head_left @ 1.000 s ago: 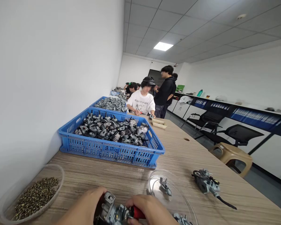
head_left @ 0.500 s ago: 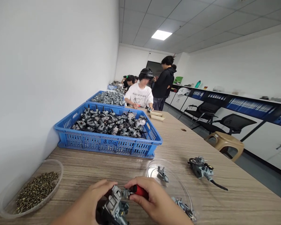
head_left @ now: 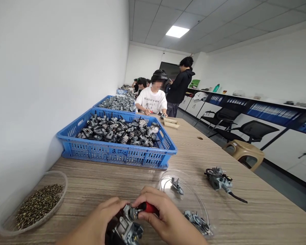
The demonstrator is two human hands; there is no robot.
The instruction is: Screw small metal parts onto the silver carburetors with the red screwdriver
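Wooden table (head_left: 104, 183), near edge: still gripping carburetor (head_left: 126, 228) with left hand (head_left: 97, 224), red screwdriver (head_left: 149, 207) with right hand (head_left: 168, 219), as before; carburetor bottom cut off, screwdriver tip hidden.

- A crate (head_left: 112, 156) of metal parts (head_left: 117, 131) stands on the table (head_left: 257, 217), far left.
- A bowl (head_left: 63, 189) of screws (head_left: 35, 206) lies before the crate, leftmost.
- The held carburetor (head_left: 126, 228) is nearest, between the bowl and a dish (head_left: 192, 202).
- A loose carburetor (head_left: 218, 178) lies rightmost.

At the bottom centre of the frame, the left hand (head_left: 99, 223) curls inward with its fingers closed. Just beside it, the right hand (head_left: 168, 219) is clenched, knuckles up, fingertips pinched.
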